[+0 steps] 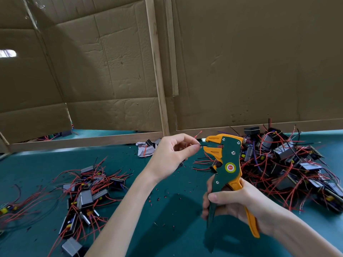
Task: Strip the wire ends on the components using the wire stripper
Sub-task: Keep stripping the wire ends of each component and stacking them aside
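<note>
On the left of the green table [37,164], a loose pile of components [85,193] with red wires is seen. Small scraps of insulation [165,197] are scattered on the table near the middle, and a crumpled white wad [145,150] lies further back.

The left hand [170,154] is held above the table, its thumb and forefinger closed in a pinch on a thin black wire [204,145]. The wire's end is set into the orange head of the stripper [229,160]. A red wire tip [199,134] sticks up just behind the fingers. Whether a component hangs under the palm cannot be told.

The stripper is held upright, off the table, by the right hand [233,203], whose fingers are wrapped round the green and orange handles.

To the right, a larger heap of components [297,164] with tangled red and dark wires is spread over the table. Cardboard sheets [259,62] on a wooden frame stand behind everything.
</note>
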Action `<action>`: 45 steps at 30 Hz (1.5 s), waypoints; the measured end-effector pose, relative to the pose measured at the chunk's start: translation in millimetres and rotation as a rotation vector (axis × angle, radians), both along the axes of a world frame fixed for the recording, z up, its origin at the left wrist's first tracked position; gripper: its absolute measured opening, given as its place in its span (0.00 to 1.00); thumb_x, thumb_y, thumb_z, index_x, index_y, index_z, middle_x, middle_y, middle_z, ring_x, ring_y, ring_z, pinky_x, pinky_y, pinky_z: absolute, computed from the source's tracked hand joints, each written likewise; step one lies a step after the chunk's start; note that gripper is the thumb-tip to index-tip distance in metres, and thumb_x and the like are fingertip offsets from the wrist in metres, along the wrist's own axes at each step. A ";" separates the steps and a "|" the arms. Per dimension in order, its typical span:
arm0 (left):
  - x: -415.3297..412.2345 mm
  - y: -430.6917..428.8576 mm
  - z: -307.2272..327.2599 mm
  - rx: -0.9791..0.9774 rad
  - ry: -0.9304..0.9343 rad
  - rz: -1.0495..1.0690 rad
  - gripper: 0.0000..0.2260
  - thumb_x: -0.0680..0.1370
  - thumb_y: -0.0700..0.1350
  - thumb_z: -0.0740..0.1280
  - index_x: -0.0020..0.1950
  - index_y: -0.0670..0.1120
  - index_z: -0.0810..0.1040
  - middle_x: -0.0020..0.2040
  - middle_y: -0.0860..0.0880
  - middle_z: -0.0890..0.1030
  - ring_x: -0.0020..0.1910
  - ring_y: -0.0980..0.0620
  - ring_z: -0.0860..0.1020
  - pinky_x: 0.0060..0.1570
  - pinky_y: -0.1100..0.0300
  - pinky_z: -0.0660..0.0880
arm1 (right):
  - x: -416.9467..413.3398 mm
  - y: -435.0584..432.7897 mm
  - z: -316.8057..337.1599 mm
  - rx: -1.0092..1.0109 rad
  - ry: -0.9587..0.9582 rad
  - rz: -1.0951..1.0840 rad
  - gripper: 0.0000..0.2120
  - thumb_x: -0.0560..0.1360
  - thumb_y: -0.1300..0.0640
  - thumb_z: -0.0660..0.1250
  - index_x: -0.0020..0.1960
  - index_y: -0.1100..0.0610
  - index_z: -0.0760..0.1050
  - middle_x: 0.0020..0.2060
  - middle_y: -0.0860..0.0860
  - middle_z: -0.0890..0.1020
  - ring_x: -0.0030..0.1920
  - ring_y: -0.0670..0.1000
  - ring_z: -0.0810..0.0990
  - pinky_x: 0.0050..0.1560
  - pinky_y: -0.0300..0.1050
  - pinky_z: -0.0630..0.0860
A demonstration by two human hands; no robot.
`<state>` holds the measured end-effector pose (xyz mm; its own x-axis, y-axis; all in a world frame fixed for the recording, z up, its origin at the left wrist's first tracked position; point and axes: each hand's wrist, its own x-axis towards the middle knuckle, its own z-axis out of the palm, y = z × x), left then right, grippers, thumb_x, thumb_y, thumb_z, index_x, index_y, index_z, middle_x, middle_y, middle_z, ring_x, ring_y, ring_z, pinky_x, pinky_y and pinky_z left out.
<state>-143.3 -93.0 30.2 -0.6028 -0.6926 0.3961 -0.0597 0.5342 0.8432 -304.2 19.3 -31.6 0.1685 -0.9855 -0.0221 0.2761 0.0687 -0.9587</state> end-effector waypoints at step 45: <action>-151.4 33.7 12.2 -0.234 -0.215 -0.280 0.15 0.77 0.29 0.61 0.56 0.40 0.82 0.63 0.39 0.76 0.65 0.47 0.73 0.57 0.68 0.68 | 2.9 -14.0 -16.6 0.329 -0.333 -0.217 0.08 0.59 0.70 0.66 0.37 0.68 0.80 0.31 0.63 0.80 0.29 0.60 0.81 0.32 0.55 0.81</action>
<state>-294.8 -59.3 42.4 -0.8407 -0.3968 0.3684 -0.0463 0.7305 0.6813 -301.3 5.4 -48.2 0.0117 -0.9483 -0.3172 0.6045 0.2594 -0.7532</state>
